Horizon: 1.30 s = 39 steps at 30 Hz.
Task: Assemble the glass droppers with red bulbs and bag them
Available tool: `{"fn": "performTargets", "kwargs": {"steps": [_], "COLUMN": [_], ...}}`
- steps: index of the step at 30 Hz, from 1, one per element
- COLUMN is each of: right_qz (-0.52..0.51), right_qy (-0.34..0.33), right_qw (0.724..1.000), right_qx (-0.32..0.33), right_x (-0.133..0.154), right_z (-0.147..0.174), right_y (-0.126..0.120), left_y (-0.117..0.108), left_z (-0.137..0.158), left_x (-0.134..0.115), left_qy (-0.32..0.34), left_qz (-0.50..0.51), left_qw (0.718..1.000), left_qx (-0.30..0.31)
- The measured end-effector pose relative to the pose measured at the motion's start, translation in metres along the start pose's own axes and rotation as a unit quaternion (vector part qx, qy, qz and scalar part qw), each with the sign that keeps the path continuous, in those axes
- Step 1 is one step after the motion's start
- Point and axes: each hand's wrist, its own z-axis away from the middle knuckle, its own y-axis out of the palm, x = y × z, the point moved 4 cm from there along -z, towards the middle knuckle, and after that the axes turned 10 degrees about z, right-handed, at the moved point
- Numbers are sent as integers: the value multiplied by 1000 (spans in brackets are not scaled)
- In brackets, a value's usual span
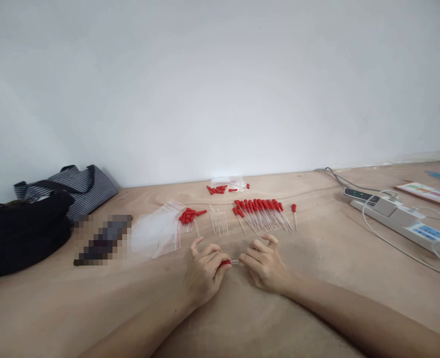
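My left hand (207, 272) pinches a red rubber bulb (225, 263), most of it hidden by the fingers. From the bulb's open end a clear dropper tube (235, 262) runs across to my right hand (263, 263), whose thumb and fingers are closed on its other end. Whether the tube sits inside the bulb cannot be seen. Beyond my hands lie several bare tubes (219, 221) side by side. A row of droppers with red bulbs (263, 211) lies to their right, and one single dropper (294, 216) lies apart. Loose red bulbs (188, 215) are heaped to the left.
Clear zip bags (155, 228) lie left of the heaped bulbs. More red bulbs (217, 189) are near the wall beside another bag (227, 182). A striped bag (89, 191) and black cloth (29, 233) are at left; a power strip (402, 219) with cables is at right.
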Motion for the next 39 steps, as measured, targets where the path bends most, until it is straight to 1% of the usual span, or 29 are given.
{"fn": "performTargets", "kwargs": {"steps": [5, 10, 15, 19, 24, 26, 28, 30, 32, 35, 39], "right_qz": [-14, -22, -49, -47, -33, -28, -18, -2, 20, 58, 96], "right_qy": [4, 11, 20, 18, 15, 45, 118, 208, 266, 305, 308], "right_qw": [999, 999, 996, 995, 994, 992, 986, 971, 953, 932, 915], "right_qx": [29, 48, 74, 83, 102, 111, 113, 119, 141, 189, 242], "right_x": [2, 3, -2, -10, -12, -16, -24, -34, -42, -46, -48], "right_z": [-2, -2, -5, -9, -7, -7, -11, -18, -27, -42, -51], "right_y": [4, 8, 9, 4, 0, 3, 11, 22, 36, 57, 78], "left_y": [1, 2, 3, 3, 1, -2, -7, -13, -19, -25, -31], "left_z": [-1, -1, -2, -3, -3, -4, -4, -4, -3, -1, 0], "left_x": [-2, -2, 5, 14, 20, 27, 38, 52, 65, 76, 81], "left_qy": [-1, 1, -8, -16, -25, -51, -92, -141, -202, -255, -271], "left_qz": [-7, -7, 6, 10, 5, -21, -65, -113, -152, -200, -240], "left_qw": [1000, 1000, 1000, 1000, 1000, 998, 993, 982, 966, 944, 931], "left_qx": [16, 14, 17, -3, -17, -26, -41, -56, -59, -53, -49]}}
